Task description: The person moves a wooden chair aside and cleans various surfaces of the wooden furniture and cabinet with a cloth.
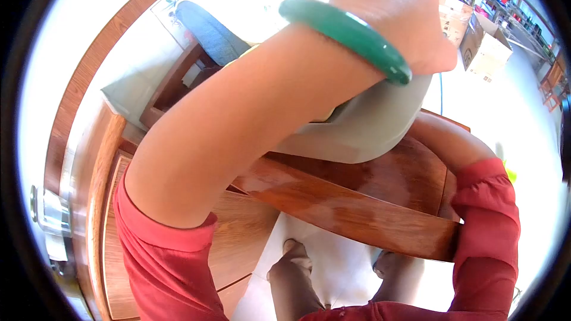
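Note:
My left hand [395, 15] is high in the view, with a green bangle [351, 31] round its wrist. Its fingers are bent away from me and mostly hidden, by the upper edge of a pale grey-green container [363, 128]. What they hold, if anything, cannot be made out. The container is over the seat of a brown wooden chair [357, 205]. My right forearm reaches behind the container's right side, and the right hand is hidden there.
A wooden cabinet [238, 226] stands at the left. Blue cloth [208, 30] lies beyond my left forearm. Cardboard boxes [488, 50] are on the floor at the upper right. My legs and feet are below the chair's curved back.

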`<state>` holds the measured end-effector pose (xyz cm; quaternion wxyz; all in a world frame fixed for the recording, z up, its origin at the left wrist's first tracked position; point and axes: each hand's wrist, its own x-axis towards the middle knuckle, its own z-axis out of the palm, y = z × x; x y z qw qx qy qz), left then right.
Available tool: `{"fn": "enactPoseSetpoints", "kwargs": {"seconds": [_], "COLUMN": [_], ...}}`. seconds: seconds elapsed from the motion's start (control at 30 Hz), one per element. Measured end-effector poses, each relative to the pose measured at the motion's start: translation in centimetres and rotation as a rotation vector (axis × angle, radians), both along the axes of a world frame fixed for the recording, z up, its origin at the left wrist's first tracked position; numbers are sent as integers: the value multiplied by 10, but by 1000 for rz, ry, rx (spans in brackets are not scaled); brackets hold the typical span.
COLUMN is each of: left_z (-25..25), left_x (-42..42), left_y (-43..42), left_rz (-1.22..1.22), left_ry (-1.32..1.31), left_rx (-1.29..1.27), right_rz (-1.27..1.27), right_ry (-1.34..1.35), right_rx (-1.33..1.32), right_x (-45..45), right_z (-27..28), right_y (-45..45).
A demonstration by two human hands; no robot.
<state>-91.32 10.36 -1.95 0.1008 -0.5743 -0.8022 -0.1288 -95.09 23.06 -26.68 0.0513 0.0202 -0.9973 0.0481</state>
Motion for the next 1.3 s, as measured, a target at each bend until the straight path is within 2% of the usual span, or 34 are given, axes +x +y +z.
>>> {"fn": "enactPoseSetpoints", "kwargs": {"seconds": [0.07,0.17,0.2,0.23,0.3,0.5,0.53,0.63,0.73,0.8,0.97,1.3], "left_z": [-28,-32,-46,-53,-62,-92,-102,-127,-139,-147,-177,-195], "left_x": [-12,-7,-12,-11,-7,6,3,4,14,23,28,37], "left_y": [11,13,15,18,25,39,41,49,56,61,67,67], "left_rz": [161,89,18,3,96,91,-4,-84,-90,2,-42,-19], "left_ry": [92,64,185,183,178,151,187,192,117,236,287,256], "left_rx": [29,-73,89,92,21,-3,100,136,24,-35,-129,-289], "right_rz": [-48,-88,-87,-25,-55,-376,-403,-425,-451,-444,-426,-439], "right_ry": [-3,56,101,192,230,329,331,396,381,390,435,445], "right_rx": [14,25,36,54,46,-22,-24,-116,-107,-107,-157,-205], "right_x": [20,57,71,88,115,174,180,187,186,186,185,185], "right_z": [1,2,2,2,1,-7,-10,-19,-24,-25,-27,-27], "right_y": [17,43,51,57,72,103,107,111,113,115,118,115]}}
